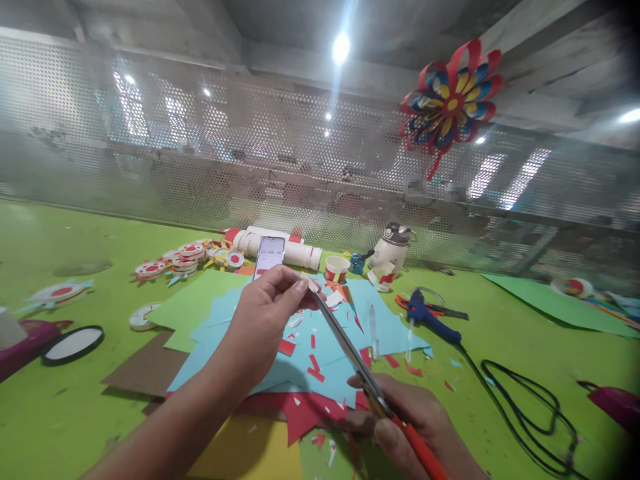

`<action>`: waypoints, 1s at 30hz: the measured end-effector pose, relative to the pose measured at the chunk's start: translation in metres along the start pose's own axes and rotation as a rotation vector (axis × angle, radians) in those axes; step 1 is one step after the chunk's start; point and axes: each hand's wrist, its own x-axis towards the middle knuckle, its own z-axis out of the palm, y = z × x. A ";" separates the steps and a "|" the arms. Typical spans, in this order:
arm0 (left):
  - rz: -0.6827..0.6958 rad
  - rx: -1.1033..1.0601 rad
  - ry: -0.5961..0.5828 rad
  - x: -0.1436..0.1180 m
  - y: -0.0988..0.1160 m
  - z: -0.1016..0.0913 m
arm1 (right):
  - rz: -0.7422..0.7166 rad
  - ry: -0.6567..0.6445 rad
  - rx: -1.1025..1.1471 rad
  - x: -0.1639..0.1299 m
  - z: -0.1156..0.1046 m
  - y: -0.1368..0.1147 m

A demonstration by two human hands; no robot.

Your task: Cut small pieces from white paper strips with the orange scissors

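Observation:
Pinched between the thumb and fingers of my left hand (265,310) is a small white paper piece (312,285). My right hand (417,413) grips a pair of scissors (350,347) with orange-red handles, seen nearly edge-on. Their blades point up and away, and the tips reach the white piece by my left fingertips. Whether the blades are closed on it, I cannot tell. Below both hands lies a pile of coloured paper, with light blue sheets (225,333) on top and red and white scraps (314,363) scattered over them.
A phone (269,255) stands upright behind my left hand. Red-and-white paper discs (185,260) and white rolls (295,255) lie at the back. A white bottle (390,250), a paper cup (337,268) and a blue glue gun (433,319) with its black cord are on the right.

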 end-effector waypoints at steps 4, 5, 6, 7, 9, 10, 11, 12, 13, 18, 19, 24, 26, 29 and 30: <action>-0.006 -0.005 0.005 0.000 0.000 0.000 | -0.030 0.011 -0.001 0.001 0.002 0.000; -0.005 -0.004 0.007 0.000 0.000 0.001 | -0.035 0.011 0.000 0.001 0.002 0.000; -0.003 -0.005 0.009 0.000 0.000 0.001 | -0.038 0.013 0.001 0.001 0.002 0.000; -0.002 -0.006 0.010 0.000 0.000 0.001 | -0.040 0.016 -0.001 0.002 0.002 0.000; 0.000 -0.012 0.007 -0.001 -0.001 0.001 | -0.042 0.032 -0.013 0.002 0.002 -0.001; 0.003 -0.016 0.006 -0.001 -0.001 0.001 | -0.046 0.041 -0.020 0.003 0.003 -0.001; 0.005 -0.020 0.005 -0.001 -0.001 0.001 | -0.049 0.048 -0.024 0.003 0.003 -0.001; 0.007 -0.023 0.004 -0.001 -0.001 0.001 | -0.051 0.051 -0.024 0.003 0.003 -0.002; 0.008 -0.025 0.004 -0.002 -0.001 0.002 | -0.053 0.050 -0.022 0.003 0.003 -0.003; 0.007 -0.035 0.020 -0.002 -0.002 0.002 | -0.040 0.039 -0.010 0.003 0.003 -0.005; 0.007 -0.035 0.021 -0.002 -0.002 0.002 | -0.037 0.039 -0.012 0.002 0.003 -0.004; 0.015 -0.021 0.012 -0.002 -0.001 0.002 | -0.033 0.043 -0.023 0.001 0.003 -0.003; 0.016 -0.022 0.013 -0.002 -0.001 0.002 | -0.039 0.043 -0.022 0.001 0.003 -0.003; 0.011 -0.018 0.013 -0.002 -0.001 0.002 | -0.045 0.030 -0.036 0.002 0.002 -0.004; 0.009 -0.017 0.013 -0.002 -0.001 0.003 | -0.042 0.023 -0.047 0.002 0.002 -0.004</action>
